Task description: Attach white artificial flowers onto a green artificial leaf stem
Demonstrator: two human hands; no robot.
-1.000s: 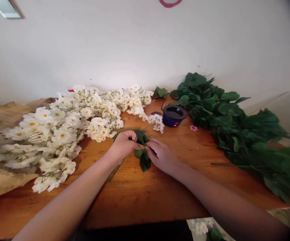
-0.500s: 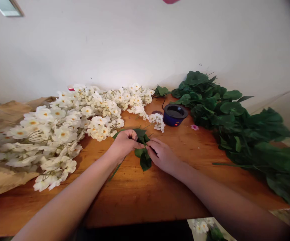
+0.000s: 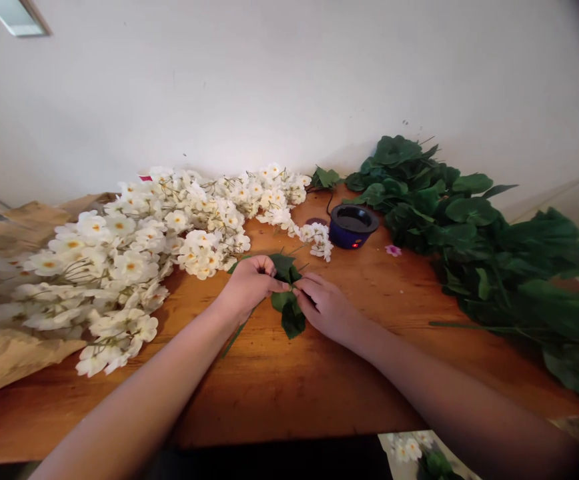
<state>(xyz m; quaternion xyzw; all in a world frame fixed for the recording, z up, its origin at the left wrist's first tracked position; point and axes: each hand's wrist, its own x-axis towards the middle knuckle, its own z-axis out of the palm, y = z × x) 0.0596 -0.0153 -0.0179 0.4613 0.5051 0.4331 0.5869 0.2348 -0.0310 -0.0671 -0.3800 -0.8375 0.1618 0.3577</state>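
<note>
Over the middle of the wooden table, my left hand [image 3: 249, 288] is closed around a stem of green artificial leaves [image 3: 293, 319]. Its stem end sticks out below my left palm, toward the table's front edge. Thumb and fingers of my right hand [image 3: 322, 303] pinch the same sprig from the right, fingertips almost meeting those of the left hand. Leaves show above and below the fingertips; the exact spot being gripped is hidden. Just beyond the hands lies a small cluster of white flowers [image 3: 317, 239], beside a dark blue electric pot [image 3: 352, 227] with a lit red light.
A large heap of white artificial flowers [image 3: 129, 263] covers the left side, partly on brown paper [image 3: 14, 360]. Piled green leaves [image 3: 469, 220] fill the right. A small pink flower [image 3: 393, 251] lies near the pot. The wall [image 3: 269, 87] closes off the back.
The view has shifted slightly, so the tabletop things sit a little further right. Both hands keep their hold on the leaf stem, with hardly any visible movement.
</note>
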